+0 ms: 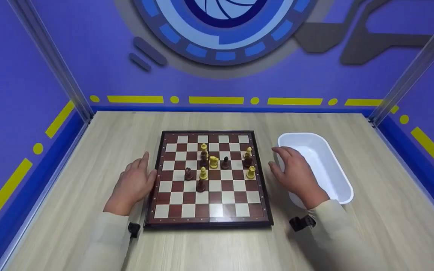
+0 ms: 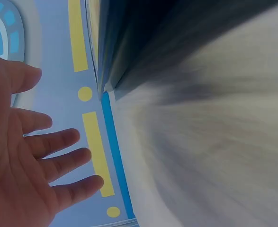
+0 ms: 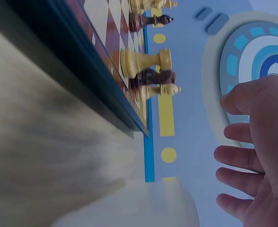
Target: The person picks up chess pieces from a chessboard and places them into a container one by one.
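Note:
A brown-and-cream chessboard (image 1: 177, 221) lies on the table with several yellow and dark chess pieces standing on it. Among them are a yellow knight (image 1: 213, 162) near the middle, a dark bishop (image 1: 225, 163) beside it, and a yellow rook (image 1: 251, 172) by the right edge. My left hand (image 1: 132, 184) is beside the board's left edge, fingers extended and holding nothing. On the other side, my right hand (image 1: 296, 175) hovers between board and tub, its fingers loosely bent around nothing. The right wrist view shows the yellow rook (image 3: 146, 63) past the board's dark side.
A white plastic tub (image 1: 339, 169) stands right of the board, partly covered by my right hand and forearm. Blue-purple panels (image 1: 217, 88) with yellow markings enclose the wooden table (image 1: 126, 128) at the back and both sides.

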